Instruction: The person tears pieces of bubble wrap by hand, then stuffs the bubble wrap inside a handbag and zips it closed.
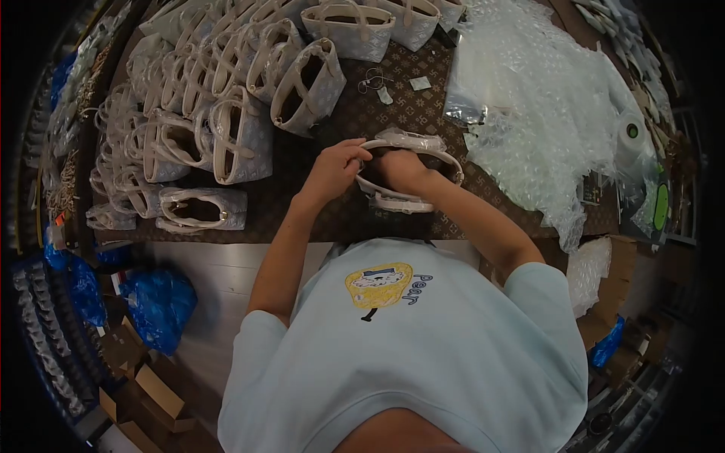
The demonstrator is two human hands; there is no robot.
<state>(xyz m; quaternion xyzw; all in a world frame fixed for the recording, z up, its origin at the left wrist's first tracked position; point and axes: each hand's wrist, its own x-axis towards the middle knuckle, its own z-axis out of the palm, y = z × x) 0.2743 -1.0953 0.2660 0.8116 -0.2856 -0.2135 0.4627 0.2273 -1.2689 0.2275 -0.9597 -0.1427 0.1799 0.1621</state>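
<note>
A light handbag (449, 167) with its opening facing up lies on the brown patterned table (408, 102) in front of me. My left hand (337, 167) is closed on the left end of the bag's rim, thumb and fingers pinched together. Inside the opening is my right hand (404, 172); its fingers are hidden in the dark interior, and what they hold, if anything, cannot be seen. The bag's handles, partly in clear wrap, lie on its far and near sides.
Many similar handbags (243, 143) crowd the table's left and back. A large heap of clear bubble wrap (529, 113) covers the right side. Small packets (420, 83) lie beyond the bag. Blue plastic bags (158, 308) and open cardboard boxes (160, 392) are below left.
</note>
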